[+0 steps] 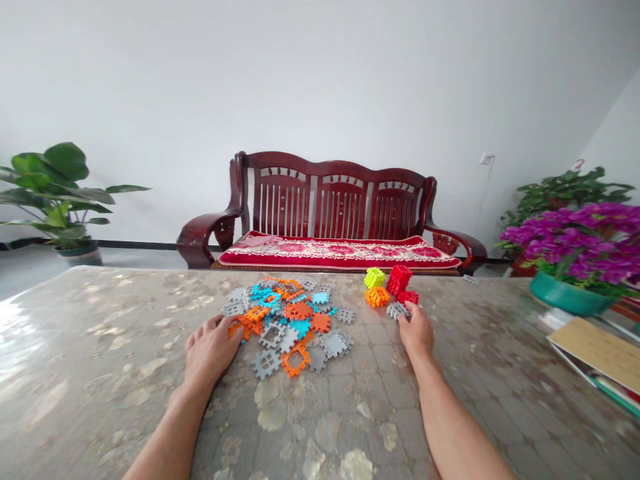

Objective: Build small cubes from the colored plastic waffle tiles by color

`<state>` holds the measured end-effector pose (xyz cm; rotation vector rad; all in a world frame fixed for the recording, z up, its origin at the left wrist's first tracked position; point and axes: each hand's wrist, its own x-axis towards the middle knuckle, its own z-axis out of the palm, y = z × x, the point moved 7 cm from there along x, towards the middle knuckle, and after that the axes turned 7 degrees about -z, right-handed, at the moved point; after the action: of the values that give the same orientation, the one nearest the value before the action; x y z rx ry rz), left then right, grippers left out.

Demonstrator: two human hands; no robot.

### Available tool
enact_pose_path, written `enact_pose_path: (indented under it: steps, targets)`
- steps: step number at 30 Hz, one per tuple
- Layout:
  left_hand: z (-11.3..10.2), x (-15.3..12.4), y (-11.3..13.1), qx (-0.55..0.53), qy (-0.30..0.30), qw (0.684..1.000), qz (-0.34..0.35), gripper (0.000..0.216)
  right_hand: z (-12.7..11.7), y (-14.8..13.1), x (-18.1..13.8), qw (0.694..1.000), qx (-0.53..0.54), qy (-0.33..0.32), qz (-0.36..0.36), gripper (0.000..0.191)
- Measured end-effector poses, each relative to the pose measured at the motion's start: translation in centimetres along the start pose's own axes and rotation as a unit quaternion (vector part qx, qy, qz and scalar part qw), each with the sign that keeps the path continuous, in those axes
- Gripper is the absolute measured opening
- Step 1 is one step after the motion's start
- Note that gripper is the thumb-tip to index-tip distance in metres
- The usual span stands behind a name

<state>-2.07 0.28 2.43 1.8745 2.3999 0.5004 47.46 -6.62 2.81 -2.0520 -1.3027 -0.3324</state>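
Note:
My right hand [418, 331] pinches a grey notched building piece [397, 310] between thumb and fingertips, low over the table. Just beyond it stand a red block [399, 280] built of such pieces and a smaller red block [409, 297], partly hidden by my fingers. To their left are a yellow-green block [374, 277] and an orange block [377, 297]. Against the left edge of a loose pile of orange, blue and grey notched pieces [299, 310] rests my left hand [213, 350], fingers apart. Its thumb is beside orange pieces [251, 321]; its fingertips are partly hidden.
A patterned cover lies over the table [320, 433]. At the right stand purple flowers in a green pot [570, 293], with a notebook stack [597, 350] in front. Behind the table is a wooden bench [340, 200]; a leafy plant [65, 193] stands at left.

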Motion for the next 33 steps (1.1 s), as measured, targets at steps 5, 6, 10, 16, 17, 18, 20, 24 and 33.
enact_pose_path:
  steps: [5, 6, 10, 16, 17, 18, 20, 24, 33]
  targets:
    - [-0.1, -0.1, 0.0, -0.007, 0.006, 1.0, 0.005, 0.047, 0.1, 0.1, -0.1, 1.0, -0.015, -0.014, -0.002, 0.034]
    - [-0.1, -0.1, 0.0, -0.008, 0.006, 1.0, 0.005, 0.047, 0.1, 0.1, -0.1, 1.0, -0.013, -0.013, -0.002, 0.033]
    - [0.0, -0.1, 0.0, -0.007, 0.004, 1.0, 0.002, 0.047, -0.1, 0.1, -0.1, 1.0, 0.0, 0.003, -0.008, 0.033]
    - [0.0, -0.1, 0.0, -0.004, 0.004, 1.0, 0.0, 0.048, -1.3, -1.8, -0.3, 0.984, 0.106, 0.098, -0.105, 0.03]
    - [0.0, -0.1, 0.0, -0.005, 0.007, 1.0, 0.001, 0.047, -1.2, -2.3, -0.4, 0.979, 0.132, 0.095, -0.125, 0.029]
    - [-0.1, -0.1, 0.0, -0.005, 0.01, 1.0, 0.001, 0.047, -1.0, -2.9, -0.6, 0.974, 0.155, 0.08, -0.142, 0.028]
    - [-0.1, -0.2, 0.0, -0.006, 0.013, 1.0, 0.002, 0.047, -0.3, -4.2, -1.1, 0.967, 0.188, 0.027, -0.171, 0.025]
    - [-0.2, -0.3, 0.1, -0.005, 0.009, 1.0, 0.003, 0.048, 1.1, -6.9, -2.6, 0.948, 0.205, -0.079, -0.231, 0.022]
    - [-0.2, -0.2, 0.1, -0.007, 0.009, 1.0, 0.003, 0.048, 0.0, -11.1, -4.6, 0.92, 0.242, -0.102, -0.29, 0.018]
